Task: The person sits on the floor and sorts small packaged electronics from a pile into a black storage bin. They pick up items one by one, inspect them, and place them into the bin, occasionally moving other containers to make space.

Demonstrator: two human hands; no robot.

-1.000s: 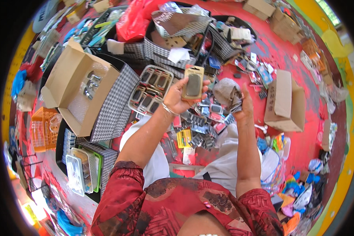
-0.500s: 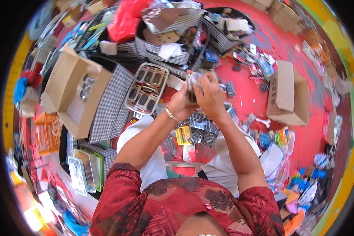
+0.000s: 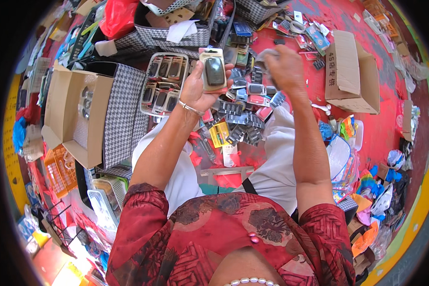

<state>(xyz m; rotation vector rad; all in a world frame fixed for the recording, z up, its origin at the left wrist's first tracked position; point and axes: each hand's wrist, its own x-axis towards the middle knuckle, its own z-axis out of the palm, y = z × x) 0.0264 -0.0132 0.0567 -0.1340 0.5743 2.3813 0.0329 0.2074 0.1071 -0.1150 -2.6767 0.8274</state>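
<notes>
In my left hand (image 3: 194,91) is a carded blister pack (image 3: 215,72) with a dark rounded oblong item under clear plastic, its front facing up. The fingers wrap behind the card and the thumb lies along its left edge. My right hand (image 3: 289,71), slightly blurred, is raised to the right of the pack and apart from it. A crumpled grey cloth (image 3: 264,58) is gripped in its fingers. Left of my left hand, a white plastic basket (image 3: 143,85) holds rows of similar packs. Below and between my hands lies a loose pile of small packs (image 3: 243,119).
An open cardboard box (image 3: 343,66) stands on the red floor at right. Another open box (image 3: 76,114) leans by a houndstooth fabric bin (image 3: 124,105) at left. More filled bins (image 3: 195,35) stand ahead. An orange basket (image 3: 59,171) sits farther left.
My right hand has moved off the pack, up and to the right, with the cloth. The left hand has shifted left and now shows the pack's front. The view has also shifted.
</notes>
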